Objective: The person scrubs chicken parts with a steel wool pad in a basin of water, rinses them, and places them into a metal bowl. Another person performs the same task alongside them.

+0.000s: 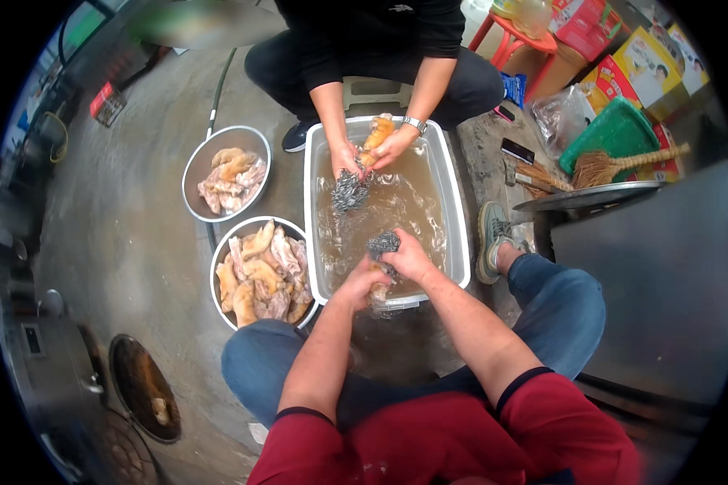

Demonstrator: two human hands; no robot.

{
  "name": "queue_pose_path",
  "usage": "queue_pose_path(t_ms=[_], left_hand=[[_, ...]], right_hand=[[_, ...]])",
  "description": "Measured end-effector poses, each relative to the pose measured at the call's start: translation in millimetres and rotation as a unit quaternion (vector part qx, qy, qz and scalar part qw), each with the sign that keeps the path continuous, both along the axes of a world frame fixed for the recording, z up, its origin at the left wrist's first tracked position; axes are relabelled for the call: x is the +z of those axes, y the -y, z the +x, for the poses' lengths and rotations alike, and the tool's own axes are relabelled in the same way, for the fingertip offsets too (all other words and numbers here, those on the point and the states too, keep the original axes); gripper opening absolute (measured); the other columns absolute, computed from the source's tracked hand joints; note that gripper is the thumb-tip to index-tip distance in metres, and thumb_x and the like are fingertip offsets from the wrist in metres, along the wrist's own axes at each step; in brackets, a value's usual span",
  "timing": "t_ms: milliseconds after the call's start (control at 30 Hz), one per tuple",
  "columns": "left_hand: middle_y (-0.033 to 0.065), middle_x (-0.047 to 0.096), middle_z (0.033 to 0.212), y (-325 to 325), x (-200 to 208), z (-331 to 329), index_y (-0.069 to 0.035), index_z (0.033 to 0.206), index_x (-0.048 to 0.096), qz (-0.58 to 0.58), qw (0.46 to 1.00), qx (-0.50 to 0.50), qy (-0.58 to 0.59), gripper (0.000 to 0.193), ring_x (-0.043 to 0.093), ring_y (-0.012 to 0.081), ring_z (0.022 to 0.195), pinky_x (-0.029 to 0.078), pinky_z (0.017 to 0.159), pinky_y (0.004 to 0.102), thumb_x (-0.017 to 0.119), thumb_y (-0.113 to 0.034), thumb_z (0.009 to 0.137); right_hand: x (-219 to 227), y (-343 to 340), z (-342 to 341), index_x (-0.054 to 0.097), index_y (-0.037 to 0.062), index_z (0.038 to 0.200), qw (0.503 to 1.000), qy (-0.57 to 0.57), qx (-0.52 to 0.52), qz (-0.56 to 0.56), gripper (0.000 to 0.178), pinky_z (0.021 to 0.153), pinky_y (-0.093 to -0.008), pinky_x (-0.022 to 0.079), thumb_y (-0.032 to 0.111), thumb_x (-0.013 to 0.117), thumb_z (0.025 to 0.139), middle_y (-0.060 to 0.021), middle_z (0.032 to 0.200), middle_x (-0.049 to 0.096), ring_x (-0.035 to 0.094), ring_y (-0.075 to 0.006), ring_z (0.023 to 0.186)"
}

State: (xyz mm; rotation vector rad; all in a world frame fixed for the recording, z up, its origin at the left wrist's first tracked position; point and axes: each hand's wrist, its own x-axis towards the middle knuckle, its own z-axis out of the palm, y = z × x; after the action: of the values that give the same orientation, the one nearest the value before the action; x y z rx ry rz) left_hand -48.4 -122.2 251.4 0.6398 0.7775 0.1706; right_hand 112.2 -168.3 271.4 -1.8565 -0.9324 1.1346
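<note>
Over the near end of a white plastic tub (459, 206) of murky brown water, my left hand (361, 285) is closed round a pig's trotter (378, 296), mostly hidden by my fingers. My right hand (410, 257) grips a grey steel wool scourer (383, 243) close against it. Across the tub, a crouching person in dark clothes holds another trotter (380, 129) in one hand and a larger steel wool scourer (349, 192) in the other.
Left of the tub, a metal basin (217, 280) is heaped with trotters; a second basin (188, 192) behind it holds fewer. A hose (219, 89) runs along the floor. At right are a phone (517, 150), a straw broom (603, 167), a green basket (611, 133) and a red stool (505, 44).
</note>
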Motion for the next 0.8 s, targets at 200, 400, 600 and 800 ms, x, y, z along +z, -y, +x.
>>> queue_pose_path(t_ms=[200,400,600,800], left_hand=[[0.006,0.057,0.103,0,-14,-3,-0.017,0.144,0.037,-0.006,0.999,-0.028,0.044,0.073,0.062,0.0186,0.081,0.053,0.066,0.0343,0.063,-0.001,0.077],[0.007,0.058,0.102,8,-7,6,-0.015,0.142,0.037,0.011,0.999,0.024,0.047,0.07,0.062,0.0182,0.078,0.053,0.065,0.0325,0.061,0.002,0.079],[0.0085,0.058,0.099,0,-9,4,-0.012,0.137,0.04,-0.013,1.0,-0.011,0.018,0.063,0.064,0.0211,0.08,0.055,0.067,0.0351,0.061,0.002,0.078],[0.0083,0.054,0.115,-6,-5,5,-0.013,0.14,0.041,-0.044,0.994,-0.022,0.1,0.066,0.061,0.0218,0.099,0.056,0.072,0.0356,0.061,0.002,0.08]], right_hand=[[-32,8,4,0.053,-0.0064,0.124,0.995,0.064,-0.049,0.051,0.056,0.09,-0.0361,0.052,0.011,0.074,0.075,-0.0209,0.109,0.068,0.067,-0.0291,0.102],[-33,-2,24,0.054,-0.0045,0.125,0.989,-0.032,-0.124,0.076,0.056,0.092,-0.0376,0.051,0.011,0.074,0.074,-0.0195,0.11,0.068,0.066,-0.0324,0.101],[10,1,1,0.056,-0.0005,0.12,0.996,0.068,0.032,0.044,0.051,0.089,-0.0328,0.051,0.009,0.074,0.074,-0.013,0.105,0.067,0.065,-0.0205,0.096],[0,-6,38,0.055,-0.0014,0.122,0.997,0.042,0.023,0.062,0.052,0.09,-0.0335,0.051,0.006,0.072,0.074,-0.0137,0.107,0.068,0.065,-0.0218,0.099]])
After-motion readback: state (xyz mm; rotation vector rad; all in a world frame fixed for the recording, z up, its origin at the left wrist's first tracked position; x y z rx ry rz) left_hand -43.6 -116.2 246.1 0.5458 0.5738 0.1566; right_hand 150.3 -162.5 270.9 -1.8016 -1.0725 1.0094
